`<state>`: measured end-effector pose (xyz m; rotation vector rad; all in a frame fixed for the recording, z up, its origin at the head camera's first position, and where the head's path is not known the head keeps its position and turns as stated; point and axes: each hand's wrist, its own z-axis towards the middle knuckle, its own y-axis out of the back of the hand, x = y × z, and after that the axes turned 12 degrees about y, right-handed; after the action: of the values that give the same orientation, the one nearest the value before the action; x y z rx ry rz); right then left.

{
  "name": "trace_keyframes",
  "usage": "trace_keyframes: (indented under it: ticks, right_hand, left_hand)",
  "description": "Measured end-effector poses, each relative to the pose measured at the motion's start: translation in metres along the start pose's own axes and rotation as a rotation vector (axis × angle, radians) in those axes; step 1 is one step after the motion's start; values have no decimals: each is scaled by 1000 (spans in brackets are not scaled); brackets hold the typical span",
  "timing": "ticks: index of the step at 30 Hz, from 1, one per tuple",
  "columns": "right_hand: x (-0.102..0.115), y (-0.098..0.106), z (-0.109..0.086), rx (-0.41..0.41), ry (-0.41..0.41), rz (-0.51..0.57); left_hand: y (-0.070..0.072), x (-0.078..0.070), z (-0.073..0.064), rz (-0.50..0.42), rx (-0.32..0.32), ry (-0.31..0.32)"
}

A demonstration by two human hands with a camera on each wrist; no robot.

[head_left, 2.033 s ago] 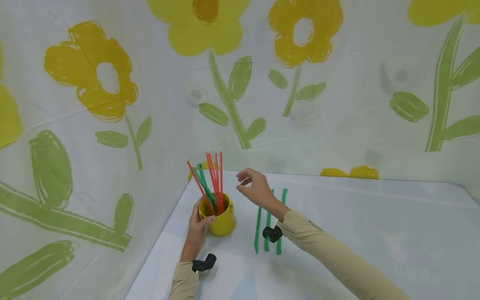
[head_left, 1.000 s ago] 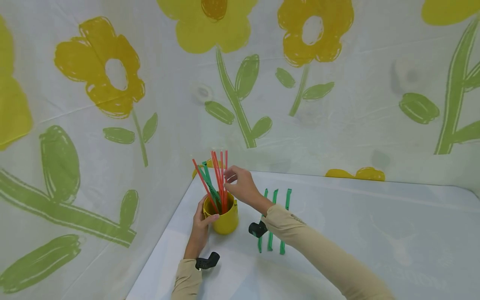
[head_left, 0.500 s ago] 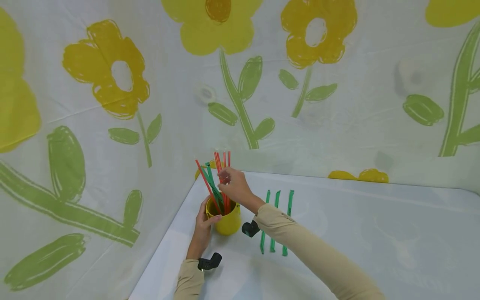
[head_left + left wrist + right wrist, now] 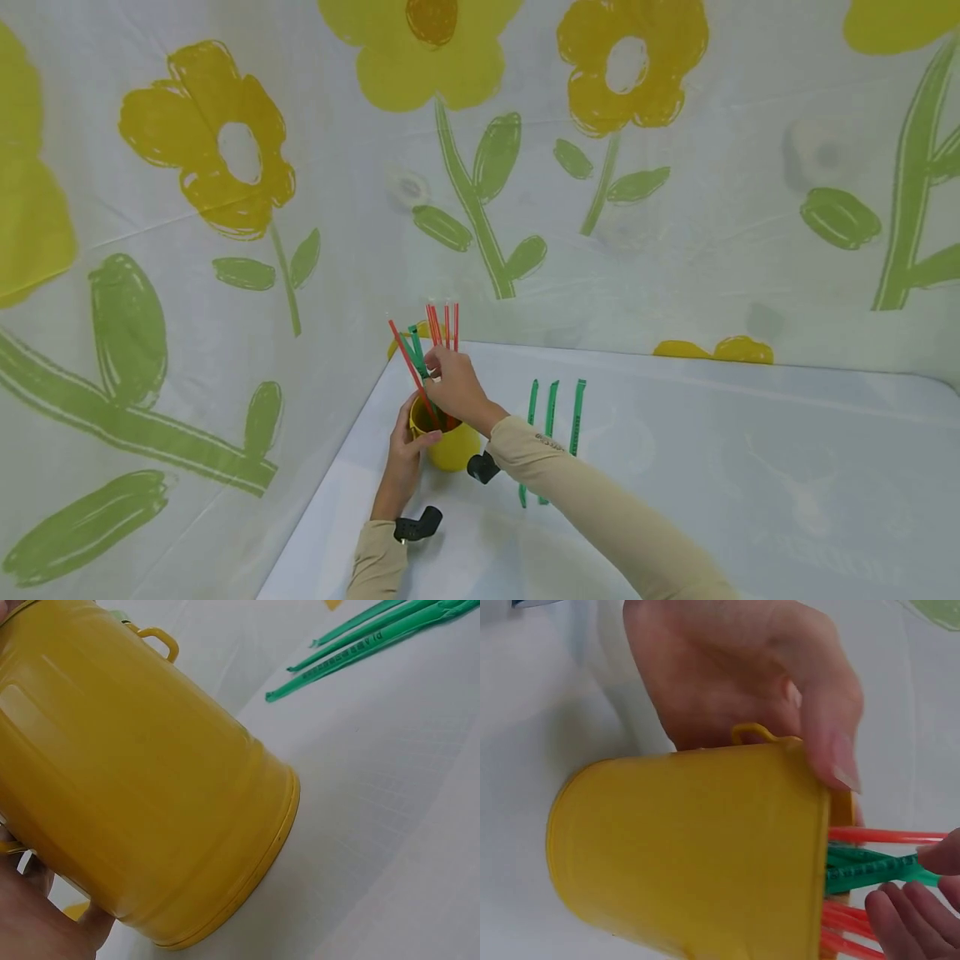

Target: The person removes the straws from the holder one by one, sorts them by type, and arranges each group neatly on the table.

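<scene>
A small yellow bucket (image 4: 453, 452) stands on the white table, holding red straws (image 4: 457, 325) and green-wrapped straws (image 4: 415, 337). My left hand (image 4: 402, 460) grips it from the left, with the thumb over the rim in the right wrist view. Above the bucket's mouth, my right hand (image 4: 457, 390) pinches a green-wrapped straw (image 4: 877, 868) between thumb and fingers; its lower end is still inside the bucket. In the left wrist view the bucket's side (image 4: 150, 765) and a small yellow loop (image 4: 161, 641) show.
Three green-wrapped straws (image 4: 577, 417) lie side by side on the table, right of the bucket, partly behind my right sleeve (image 4: 585, 500). A flower-printed cloth (image 4: 345, 167) hangs behind and along the left of the table (image 4: 712, 467).
My right hand has come left from above the table, past the red straws, to the green ones in the bucket, and now pinches one. The left hand keeps its grip.
</scene>
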<state>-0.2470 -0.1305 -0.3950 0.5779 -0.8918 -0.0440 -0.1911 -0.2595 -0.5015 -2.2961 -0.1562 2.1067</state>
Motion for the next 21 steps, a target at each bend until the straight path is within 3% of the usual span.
trace_keyframes:
  ticks: [7, 15, 21]
  right_hand:
    - [0, -17, 0, -25, -19, -96]
    - [3, -24, 0, -45, 25, -241]
    - [-1, -24, -1, -74, 53, -258]
  left_hand:
    - [0, -1, -1, 12, -7, 13]
    - [0, -2, -1, 2, -5, 18]
    - [-1, -2, -2, 14, -2, 9]
